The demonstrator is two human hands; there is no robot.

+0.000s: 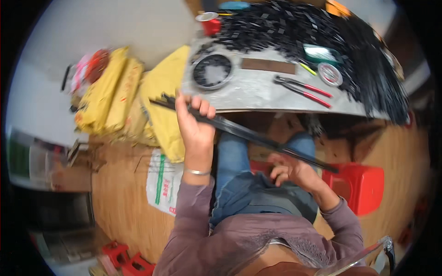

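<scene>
A long bundle of thin black strips slants across in front of me above my lap, from the upper left down to the right. My left hand is closed around it near its upper left end, where several strip ends stick out unevenly. Beside the lower right part of the bundle is my right hand, its fingers slightly bent and apart, and I see nothing held in them. That hand is a little blurred.
On the grey table lie red-handled pincers, a brown bar, a round dish with black bits, and a large heap of black pieces. Long black strips hang over the right edge. A red stool stands at right, yellow sacks at left.
</scene>
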